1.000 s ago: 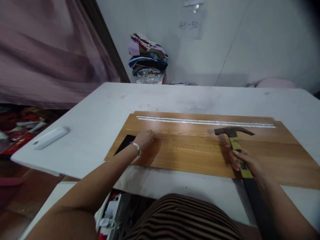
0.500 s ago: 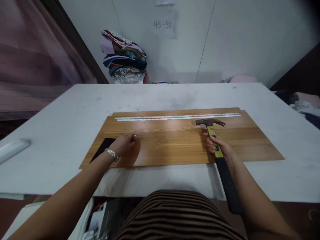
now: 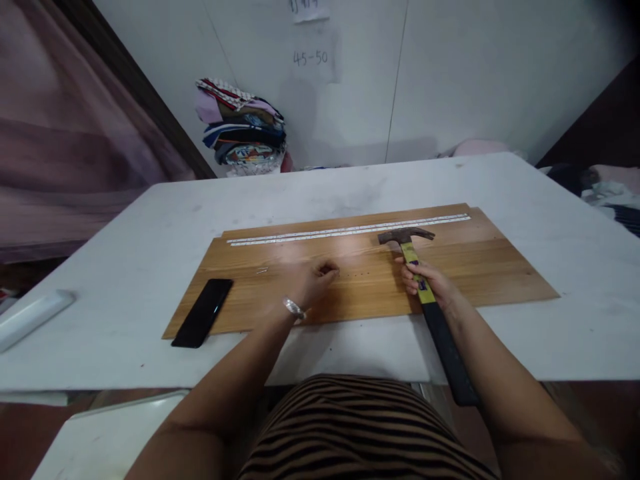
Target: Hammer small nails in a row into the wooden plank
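Observation:
A claw hammer [image 3: 445, 347] with a yellow and black handle is in my right hand [image 3: 431, 280], fingers wrapped round its yellow part. Its metal head is up over the wooden board [image 3: 485, 270]. My left hand [image 3: 315, 283], a silvery bracelet on its wrist, is over the board's middle with fingertips pinched together; whatever is between them is too small to make out. Just right of those fingertips runs a row of tiny dark dots [image 3: 362, 273], like nail heads. A few thin, nail-like pieces [image 3: 261, 270] lie on the board to the left.
Two white strips with markings [image 3: 350, 231] lie along the board's far side. A black phone [image 3: 204, 312] rests over its left front corner. The board lies on a white table [image 3: 350, 350]. A white, rounded object [image 3: 37, 317] sits far left; folded cloths [image 3: 245, 127] are stacked behind.
My left hand has moved right, from the thin nail-like pieces to the row of dots, uncovering the phone. The hammer stays in my right hand. The view has shifted slightly.

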A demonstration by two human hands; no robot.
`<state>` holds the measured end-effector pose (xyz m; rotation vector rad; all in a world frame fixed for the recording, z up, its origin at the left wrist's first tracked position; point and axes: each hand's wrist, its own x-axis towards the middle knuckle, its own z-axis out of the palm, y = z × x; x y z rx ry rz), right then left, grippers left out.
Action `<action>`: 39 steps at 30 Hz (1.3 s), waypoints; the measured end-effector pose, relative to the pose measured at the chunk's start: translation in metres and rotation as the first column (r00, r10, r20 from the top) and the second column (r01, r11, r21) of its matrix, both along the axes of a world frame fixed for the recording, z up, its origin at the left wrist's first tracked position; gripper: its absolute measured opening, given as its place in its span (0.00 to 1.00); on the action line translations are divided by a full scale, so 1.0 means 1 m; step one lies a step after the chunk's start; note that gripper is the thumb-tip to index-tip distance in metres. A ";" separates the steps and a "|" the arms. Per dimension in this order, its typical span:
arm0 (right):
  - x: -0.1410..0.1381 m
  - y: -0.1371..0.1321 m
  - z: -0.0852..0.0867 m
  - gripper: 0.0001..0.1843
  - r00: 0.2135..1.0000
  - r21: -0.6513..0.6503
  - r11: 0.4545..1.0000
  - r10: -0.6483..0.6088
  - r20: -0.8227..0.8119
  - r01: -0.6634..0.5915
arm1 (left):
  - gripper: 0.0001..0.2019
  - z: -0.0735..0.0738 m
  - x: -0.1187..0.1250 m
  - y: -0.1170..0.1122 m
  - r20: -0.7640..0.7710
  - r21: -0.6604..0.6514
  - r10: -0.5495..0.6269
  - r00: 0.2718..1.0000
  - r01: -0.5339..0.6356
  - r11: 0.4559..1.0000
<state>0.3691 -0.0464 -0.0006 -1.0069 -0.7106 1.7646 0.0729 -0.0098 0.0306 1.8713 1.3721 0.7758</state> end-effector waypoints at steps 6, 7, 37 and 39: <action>0.002 0.004 -0.006 0.22 0.999 0.014 1.000 0.011 -0.034 -0.011 | 0.05 -0.021 0.028 0.013 -0.106 0.248 -0.077 0.991 0.101 0.964; 0.002 0.004 -0.006 0.22 0.999 0.012 1.000 0.015 -0.036 -0.014 | 0.05 -0.023 0.030 0.014 -0.132 0.261 -0.071 0.989 0.103 0.960; 0.003 0.008 -0.005 0.20 0.998 0.014 0.999 0.047 -0.034 -0.046 | 0.05 -0.027 0.044 0.006 -0.371 0.270 0.024 0.928 0.083 0.959; 0.002 0.008 -0.005 0.21 0.999 -0.001 1.000 0.032 -0.041 -0.032 | 0.06 -0.026 0.044 0.006 -0.379 0.262 0.010 0.925 0.097 0.960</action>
